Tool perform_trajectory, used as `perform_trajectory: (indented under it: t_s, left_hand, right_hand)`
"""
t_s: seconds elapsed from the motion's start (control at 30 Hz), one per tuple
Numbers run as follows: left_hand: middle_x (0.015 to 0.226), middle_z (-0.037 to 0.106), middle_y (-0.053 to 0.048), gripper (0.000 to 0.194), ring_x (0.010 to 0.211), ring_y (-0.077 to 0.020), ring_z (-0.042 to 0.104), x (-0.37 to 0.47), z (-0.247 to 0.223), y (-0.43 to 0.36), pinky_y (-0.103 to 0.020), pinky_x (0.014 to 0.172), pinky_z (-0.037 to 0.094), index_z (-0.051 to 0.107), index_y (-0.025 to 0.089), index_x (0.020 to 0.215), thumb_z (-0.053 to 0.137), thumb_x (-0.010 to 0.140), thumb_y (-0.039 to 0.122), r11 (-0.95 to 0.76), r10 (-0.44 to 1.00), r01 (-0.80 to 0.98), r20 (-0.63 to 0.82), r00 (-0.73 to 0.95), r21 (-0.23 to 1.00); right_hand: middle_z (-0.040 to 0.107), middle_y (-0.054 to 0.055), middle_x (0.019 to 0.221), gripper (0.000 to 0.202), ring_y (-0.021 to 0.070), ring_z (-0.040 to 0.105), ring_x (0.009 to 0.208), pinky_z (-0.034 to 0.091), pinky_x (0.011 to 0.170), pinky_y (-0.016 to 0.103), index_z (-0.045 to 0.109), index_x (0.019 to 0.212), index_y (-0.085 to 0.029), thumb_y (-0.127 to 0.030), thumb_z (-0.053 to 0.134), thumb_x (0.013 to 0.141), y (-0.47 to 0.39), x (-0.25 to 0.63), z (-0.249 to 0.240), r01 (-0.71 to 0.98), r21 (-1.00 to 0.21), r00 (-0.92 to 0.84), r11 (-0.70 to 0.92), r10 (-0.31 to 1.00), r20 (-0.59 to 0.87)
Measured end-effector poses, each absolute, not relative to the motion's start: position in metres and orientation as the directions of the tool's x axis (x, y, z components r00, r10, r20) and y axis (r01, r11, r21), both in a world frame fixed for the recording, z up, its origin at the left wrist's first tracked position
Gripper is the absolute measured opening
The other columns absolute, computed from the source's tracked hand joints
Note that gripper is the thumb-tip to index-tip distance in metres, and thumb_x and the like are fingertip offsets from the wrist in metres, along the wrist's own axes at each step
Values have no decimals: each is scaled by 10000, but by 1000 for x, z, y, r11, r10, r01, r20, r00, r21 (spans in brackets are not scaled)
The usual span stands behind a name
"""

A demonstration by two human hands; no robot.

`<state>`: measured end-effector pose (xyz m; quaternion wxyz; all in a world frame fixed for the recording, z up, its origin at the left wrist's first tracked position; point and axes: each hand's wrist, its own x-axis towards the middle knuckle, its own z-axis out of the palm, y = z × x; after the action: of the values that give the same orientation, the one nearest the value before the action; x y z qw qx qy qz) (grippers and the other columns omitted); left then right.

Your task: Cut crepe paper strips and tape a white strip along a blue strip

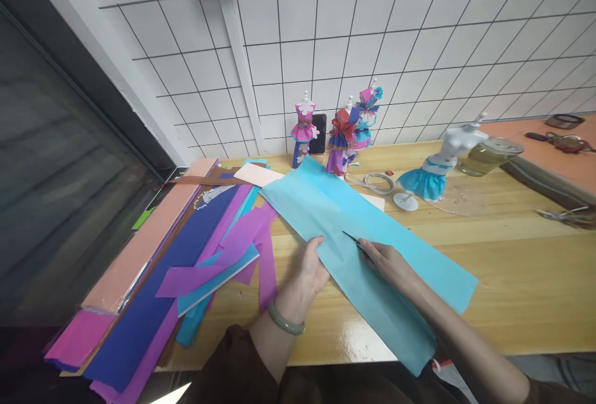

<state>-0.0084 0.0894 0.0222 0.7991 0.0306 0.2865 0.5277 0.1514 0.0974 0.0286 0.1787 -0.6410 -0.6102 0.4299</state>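
A long sheet of light blue crepe paper (335, 205) lies diagonally before me, raised at its near edge. My left hand (313, 267) grips that edge, thumb on top and fingers hidden underneath. My right hand (384, 261) is closed around a pair of scissors (352, 238), its handles mostly hidden by the fingers. The dark pointed blades lie over the middle of the sheet, aimed to the upper left. Whether they are cutting into the paper, I cannot tell.
Colored paper sheets (153, 292) and purple strips (233, 236) are piled at left. Along the tiled wall stand several small dressed mannequins (305, 125) and a phone (319, 134). A white mannequin (454, 146) in a blue skirt, a tape roll (379, 184) and a glass container (491, 156) are at right.
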Motion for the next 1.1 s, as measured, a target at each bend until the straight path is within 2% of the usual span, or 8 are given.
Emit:
perform_trajectory:
  t_s: [0.27,0.47,0.63,0.83,1.1]
  left_hand:
    - [975,633,-122,256,923,-228,588,-7,25,90,-341,864,437,582,105,936,460,751,234,447,842,-831,-469,266,331]
    - [959,639,-121,261,927,-228,587,-7,25,92,-338,858,439,582,98,940,464,747,229,442,838,-831,-486,248,338]
    - [971,635,-119,266,916,-220,591,-9,24,91,-324,848,443,584,95,943,456,754,232,445,840,-828,-479,254,341]
    - [963,638,-126,255,862,-224,609,-12,24,93,-335,817,459,587,88,943,495,733,200,429,852,-829,-464,241,358]
    - [980,636,-113,301,881,-221,606,-19,21,99,-355,838,455,574,112,1010,486,741,216,399,857,-859,-465,223,322]
  right_hand:
    - [296,-43,494,508,96,288,475,233,470,236,382,585,-188,-659,278,745,98,152,28,612,-769,-121,-185,939,-322]
    - [303,-45,486,502,86,269,455,217,446,234,396,609,-183,-649,276,752,99,148,33,542,-796,-130,-270,909,-397]
    - [299,-52,465,530,82,265,429,209,430,237,417,623,-182,-682,277,729,102,148,35,550,-777,-129,-306,888,-441]
    - [274,-61,444,523,73,242,401,183,416,245,362,583,-195,-699,302,710,96,159,41,571,-754,-152,-325,861,-485]
    - [264,-72,432,528,63,228,379,161,398,239,420,627,-184,-693,308,713,98,156,41,523,-768,-179,-369,833,-523]
